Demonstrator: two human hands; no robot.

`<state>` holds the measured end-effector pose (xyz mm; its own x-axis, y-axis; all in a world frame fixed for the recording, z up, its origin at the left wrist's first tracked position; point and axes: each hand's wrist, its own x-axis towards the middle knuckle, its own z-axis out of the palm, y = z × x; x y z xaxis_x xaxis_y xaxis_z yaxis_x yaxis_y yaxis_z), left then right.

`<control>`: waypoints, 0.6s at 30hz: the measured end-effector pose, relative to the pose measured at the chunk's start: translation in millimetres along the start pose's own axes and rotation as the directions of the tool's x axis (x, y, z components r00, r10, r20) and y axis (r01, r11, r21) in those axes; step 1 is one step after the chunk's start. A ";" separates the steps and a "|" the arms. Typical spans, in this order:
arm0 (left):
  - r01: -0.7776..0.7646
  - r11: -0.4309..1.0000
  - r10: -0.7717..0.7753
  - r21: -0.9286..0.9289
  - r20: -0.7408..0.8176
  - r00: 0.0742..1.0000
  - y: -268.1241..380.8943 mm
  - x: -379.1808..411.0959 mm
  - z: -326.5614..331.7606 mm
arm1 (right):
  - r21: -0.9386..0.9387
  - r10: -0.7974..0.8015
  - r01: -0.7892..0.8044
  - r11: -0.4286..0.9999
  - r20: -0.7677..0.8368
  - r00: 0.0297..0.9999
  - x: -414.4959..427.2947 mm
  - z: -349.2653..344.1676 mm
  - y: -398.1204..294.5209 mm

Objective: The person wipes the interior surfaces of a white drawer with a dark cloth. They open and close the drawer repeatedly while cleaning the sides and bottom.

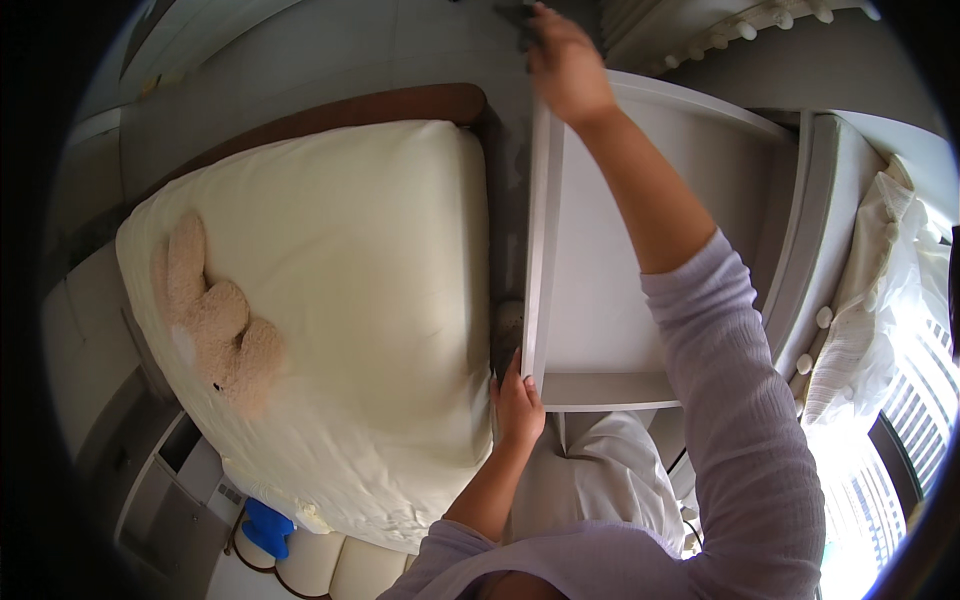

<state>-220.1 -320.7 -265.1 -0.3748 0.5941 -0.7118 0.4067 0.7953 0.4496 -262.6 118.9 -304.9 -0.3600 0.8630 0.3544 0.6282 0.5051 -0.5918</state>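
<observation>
A pale drawer (600,247) stands pulled out in front of me, its light bottom panel in sight. My left hand (520,409) grips the near end of the drawer's front panel (534,285), thumb over the top edge and fingers on the outer face. Past the drawer's far corner, my right hand (570,71) is stretched out, blurred. It is closed around a dark object (517,19) that is too smeared to name. My right forearm crosses above the drawer.
On the left a bed mattress with a cream sheet (360,262) carries a beige plush toy (221,322). A brown bed frame (420,101) edges it, with a narrow floor gap (512,202) beside the drawer. A curtain with pompoms (847,322) hangs by the bright window (862,487).
</observation>
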 end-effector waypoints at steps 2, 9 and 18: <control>-0.015 1.000 0.015 -0.010 -0.021 1.000 -1.6 0.3 1.5 | -0.079 -0.042 0.040 0.996 -0.021 0.999 -15.3 12.4 -14.1; -0.037 0.999 0.036 -0.019 -0.045 0.998 -9.5 -2.0 4.8 | -0.049 -0.081 0.087 0.995 0.112 0.990 -113.3 -19.6 -54.1; -0.026 0.998 0.024 -0.053 -0.041 0.999 -11.4 -1.1 4.9 | -0.081 -0.015 0.050 0.995 0.381 0.924 -246.5 -68.7 -111.3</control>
<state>-220.3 -331.0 -272.1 -0.3984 0.6176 -0.6781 0.3716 0.7846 0.4963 -196.4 -150.8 -276.7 -0.6051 0.7939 0.0604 0.6636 0.5448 -0.5126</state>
